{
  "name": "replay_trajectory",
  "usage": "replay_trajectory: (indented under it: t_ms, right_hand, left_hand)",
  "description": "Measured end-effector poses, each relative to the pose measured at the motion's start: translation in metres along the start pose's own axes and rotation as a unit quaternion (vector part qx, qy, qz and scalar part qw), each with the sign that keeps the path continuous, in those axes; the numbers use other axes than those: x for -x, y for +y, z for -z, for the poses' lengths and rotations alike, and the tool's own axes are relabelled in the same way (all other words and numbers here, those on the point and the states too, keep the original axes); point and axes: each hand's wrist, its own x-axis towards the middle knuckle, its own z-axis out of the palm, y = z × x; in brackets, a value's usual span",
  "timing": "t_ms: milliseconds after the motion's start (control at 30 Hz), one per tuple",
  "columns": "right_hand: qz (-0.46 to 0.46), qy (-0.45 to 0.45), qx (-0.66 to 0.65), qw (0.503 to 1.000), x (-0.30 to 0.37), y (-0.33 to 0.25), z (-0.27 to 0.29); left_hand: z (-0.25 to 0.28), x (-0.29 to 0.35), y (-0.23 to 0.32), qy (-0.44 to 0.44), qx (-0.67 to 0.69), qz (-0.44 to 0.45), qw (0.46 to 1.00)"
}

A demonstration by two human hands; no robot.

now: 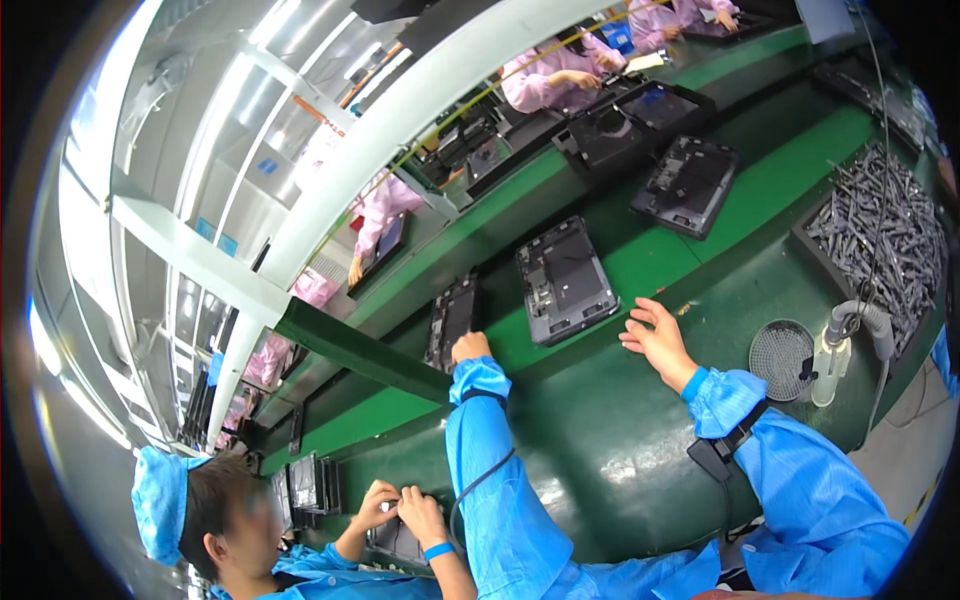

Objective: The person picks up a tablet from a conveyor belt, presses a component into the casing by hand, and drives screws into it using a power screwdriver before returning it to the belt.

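Observation:
My left hand [470,347] reaches over to the green conveyor belt, closed at the near right corner of an open tablet housing [453,315]. Its fingertips are hidden on the far side. Over the dark green bench, my right hand [657,338] is open, fingers apart and nothing in it. Just beyond it on the belt lies a second open tablet housing [566,280], dark with exposed inner parts. Farther right on the belt is a third tablet housing [687,185]. A wrist strap with a black clip [712,458] is round my right sleeve.
A black tray [808,245] heaped with small grey parts stands at the right. Near it are a round mesh dish [781,352] and a clear bottle-like holder [828,365]. A green post [365,350] rises left of my arm. A co-worker's hands [405,508] handle a device at lower left.

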Motion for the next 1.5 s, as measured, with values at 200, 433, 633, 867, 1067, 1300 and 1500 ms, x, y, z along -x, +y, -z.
replay_trajectory:
  t_ms: [200, 433, 633, 867, 1067, 1300, 1500]
  right_hand:
    - [0.027, -0.087, 0.004, 0.996, 0.023, -0.022, -0.022]
    - [-0.046, -0.245, 0.015, 0.968, 0.061, -0.063, -0.027]
    - [0.031, -0.255, -0.036, 0.966, 0.112, -0.091, -0.028]
    - [-0.065, -0.231, 0.044, 0.97, 0.147, -0.076, 0.048]
    - [-0.097, -0.251, 0.142, 0.953, 0.151, -0.069, 0.092]
    - [0.126, -0.131, 0.484, 0.856, 0.15, -0.065, 0.102]
    - [0.29, -0.1, 0.505, 0.807, 0.177, -0.076, 0.083]
  left_hand:
    - [0.018, -0.067, 0.041, 0.013, -0.011, 0.093, 0.996]
    - [0.148, 0.008, 0.147, 0.172, 0.061, 0.082, 0.98]
    - [0.2, 0.113, 0.203, 0.2, 0.201, -0.018, 0.959]
    - [0.181, 0.172, 0.196, 0.166, 0.566, -0.068, 0.805]
    - [0.093, 0.19, 0.151, 0.087, 0.811, 0.356, 0.456]
    - [0.075, 0.203, 0.151, 0.04, 0.594, 0.28, 0.753]
    - [0.08, 0.164, 0.156, 0.233, 0.268, -0.007, 0.935]
